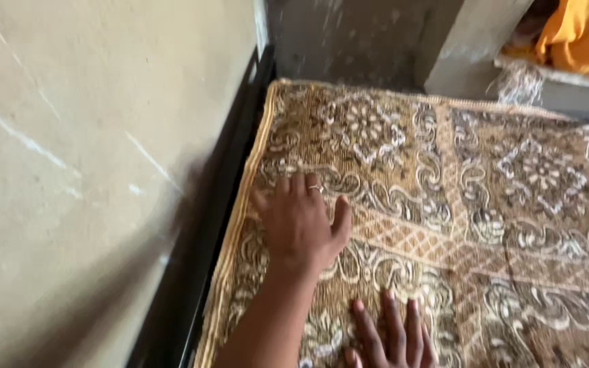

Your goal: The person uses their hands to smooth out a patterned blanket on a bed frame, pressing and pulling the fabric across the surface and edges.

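Pressed flat, palm down, fingers spread and grasping nothing: left hand (pixel 301 221) on a woven gold-and-brown patterned bedcover (pixel 485 204), close to its bound left edge. Worn on one finger, a thin ring (pixel 315 187). Just below and to the right, right hand (pixel 390 337), likewise open, fingers fanned on the same cloth, gripping nothing; wrist cut off by the bottom of the view. Spread smooth across a low bed, the bedcover, scrolls and floral medallions in cream on tan. Hard along its left edge, a black bed frame (pixel 202 245), set against a pale beige wall (pixel 83 170). Beyond the far end, a grey concrete post (pixel 472 41) and a heap of orange cloth (pixel 581 34).
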